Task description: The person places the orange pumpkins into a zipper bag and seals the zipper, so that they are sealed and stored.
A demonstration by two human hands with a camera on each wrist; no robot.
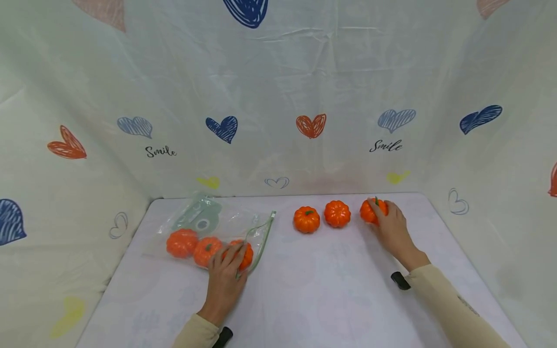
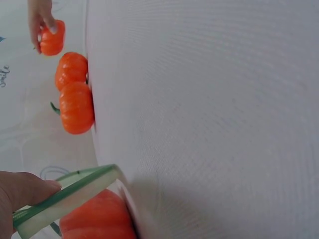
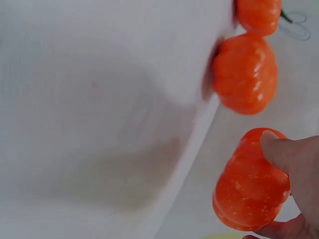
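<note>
A clear zip bag point(image 1: 239, 220) with a green zip strip lies on the left of the table, three orange toy pumpkins point(image 1: 182, 243) inside it. My left hand point(image 1: 225, 282) is at the bag's open side, over the rightmost of these pumpkins point(image 1: 248, 256). In the left wrist view its thumb point(image 2: 37, 188) presses on the green strip point(image 2: 70, 191), pinching the bag's edge; the other fingers are hidden there. At the back right my right hand point(image 1: 393, 234) grips another orange pumpkin point(image 3: 249, 186), held just off the table with thumb and fingers on opposite sides.
Two more orange pumpkins, one with its green stem up point(image 1: 306, 220) and one beside it point(image 1: 337, 214), sit between the bag and my right hand. A white cloth covers the table point(image 1: 322, 290). A curtain point(image 1: 270, 87) printed with hearts hangs behind and at both sides.
</note>
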